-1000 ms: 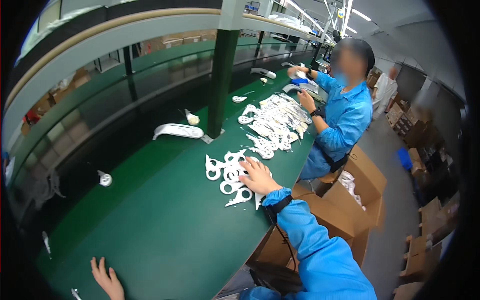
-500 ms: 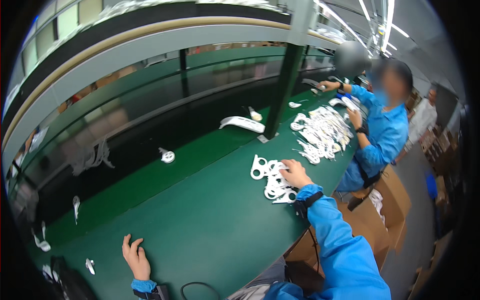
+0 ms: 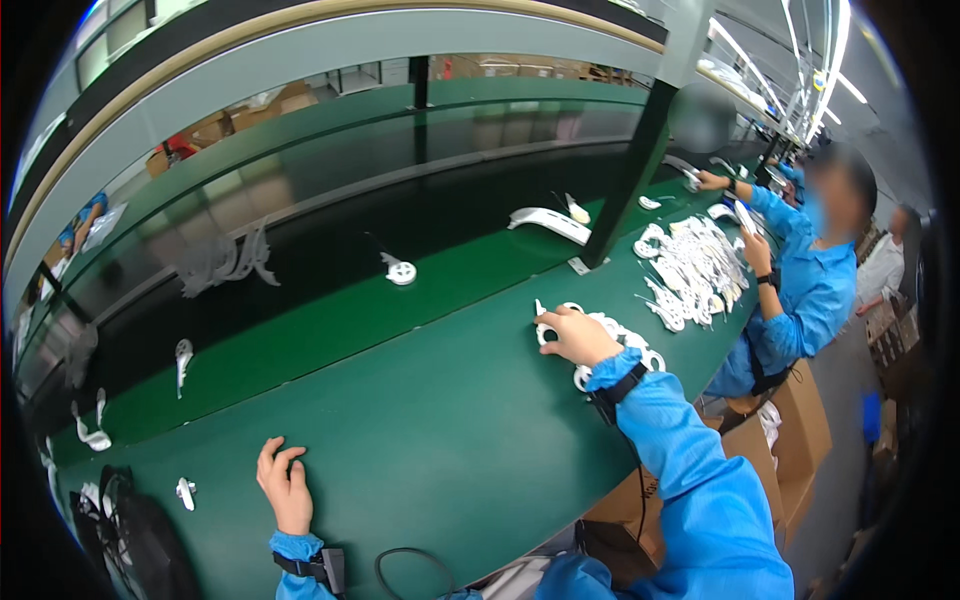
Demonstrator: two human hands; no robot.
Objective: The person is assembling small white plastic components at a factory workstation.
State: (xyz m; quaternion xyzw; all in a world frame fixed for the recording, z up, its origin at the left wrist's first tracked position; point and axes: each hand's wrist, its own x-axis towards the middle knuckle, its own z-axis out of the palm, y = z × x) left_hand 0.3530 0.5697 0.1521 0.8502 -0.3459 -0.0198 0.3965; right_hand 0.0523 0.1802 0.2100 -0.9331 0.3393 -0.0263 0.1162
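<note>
My right hand (image 3: 578,337) reaches over a small pile of white ring-shaped plastic parts (image 3: 648,357) on the green tabletop. Its thumb and fingers close around a white ring-shaped plastic part (image 3: 541,312) at the pile's left end; the palm hides some of the pile. To the left, my left hand (image 3: 286,487) is held over the table with its fingers apart and slightly bent, holding nothing. A small white part (image 3: 186,493) lies left of that hand.
Beyond the tabletop runs a green belt (image 3: 330,333) with scattered white parts. A dark post (image 3: 633,170) rises between my pile and a larger white heap (image 3: 695,265), where a blue-sleeved co-worker handles parts. Open cardboard boxes (image 3: 800,440) stand at right, a black bag (image 3: 140,535) at left.
My right hand has gone from the pile's right side to its left end, and its fingers now close on a part there. My left hand stays open. The whole view has shifted.
</note>
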